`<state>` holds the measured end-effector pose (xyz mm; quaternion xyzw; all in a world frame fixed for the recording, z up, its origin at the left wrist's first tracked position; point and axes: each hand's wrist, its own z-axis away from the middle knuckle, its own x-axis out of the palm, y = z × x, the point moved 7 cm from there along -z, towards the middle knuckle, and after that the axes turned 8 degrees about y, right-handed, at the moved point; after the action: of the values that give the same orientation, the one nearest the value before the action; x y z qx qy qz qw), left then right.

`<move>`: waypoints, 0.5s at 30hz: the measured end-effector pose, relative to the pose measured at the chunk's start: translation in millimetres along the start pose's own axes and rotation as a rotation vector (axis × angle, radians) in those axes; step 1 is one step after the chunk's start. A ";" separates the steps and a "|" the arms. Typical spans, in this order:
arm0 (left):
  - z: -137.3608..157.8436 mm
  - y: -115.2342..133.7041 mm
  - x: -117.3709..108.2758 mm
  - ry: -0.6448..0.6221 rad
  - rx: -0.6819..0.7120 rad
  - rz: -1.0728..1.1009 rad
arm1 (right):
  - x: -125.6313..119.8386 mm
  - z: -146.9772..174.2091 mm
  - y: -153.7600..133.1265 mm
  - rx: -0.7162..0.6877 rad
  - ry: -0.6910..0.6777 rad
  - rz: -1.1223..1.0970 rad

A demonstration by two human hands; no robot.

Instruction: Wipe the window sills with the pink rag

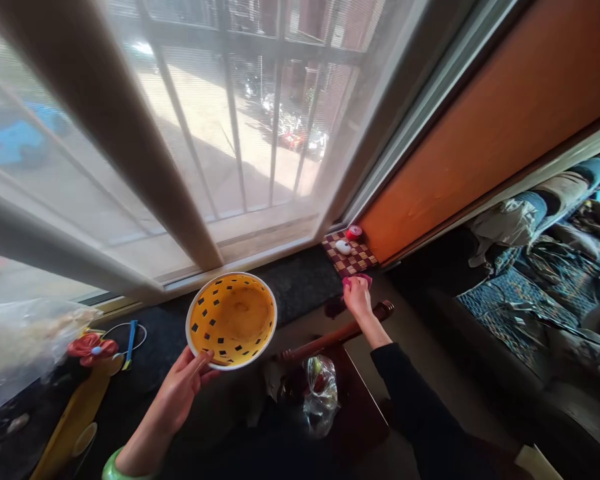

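A yellow plastic basket (244,308) with a white rim and diamond-shaped holes is tilted toward me above the dark window sill. My left hand (180,383) grips its lower left rim, thumb inside. Brownish stains mark the basket's bottom. At the sill's right end, my right hand (359,297) is closed on a dark pink cloth (366,279). Just beyond that hand lies a brown-and-cream checkered mat (364,253), bearing a white rounded object (343,247) and a small red round container (353,232).
Left on the dark sill (300,277) are a red fabric flower (93,349), a blue strip (131,343) and a clear plastic bag (25,340). Below stands a wooden chair or stool (325,337) with a knotted plastic bag (323,400). A cluttered sofa (510,293) is at right; a barred window ahead.
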<state>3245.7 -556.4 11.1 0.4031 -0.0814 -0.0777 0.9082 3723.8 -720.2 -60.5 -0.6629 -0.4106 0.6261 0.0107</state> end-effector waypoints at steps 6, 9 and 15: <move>17.4 4.2 -30.4 0.081 0.026 0.060 | 24.0 35.9 -73.9 -0.191 -0.276 -0.211; 26.0 4.4 -47.0 0.136 0.028 0.106 | 23.3 27.8 -104.9 -0.319 -0.177 -0.295; 39.2 -6.3 -77.2 0.179 0.039 0.172 | 76.9 27.0 -138.2 -0.379 0.085 0.025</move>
<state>3161.8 -572.9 25.8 0.4174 -0.0358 0.0383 0.9072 3618.5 -599.2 -56.5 -0.6838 -0.5121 0.5091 -0.1049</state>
